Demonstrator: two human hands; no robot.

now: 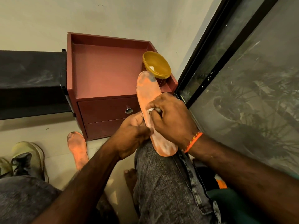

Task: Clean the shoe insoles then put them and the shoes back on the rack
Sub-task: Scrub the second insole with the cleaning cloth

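Shoes [27, 159] and spare insole [77, 149] lay on floor, well left of grip. Left hand [131, 135] pinched insole [150, 110] edge, heel on knee. Right hand [171, 117] clenched wad [152, 110], pressing mid-insole. Step: wiping first insole. Next likely: scrub toe stain, beyond grip.

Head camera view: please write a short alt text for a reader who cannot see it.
A seated person's left hand holds an orange insole on the knee while the right hand rubs it with a small white cloth. A second insole lies on the floor beside a red cabinet.
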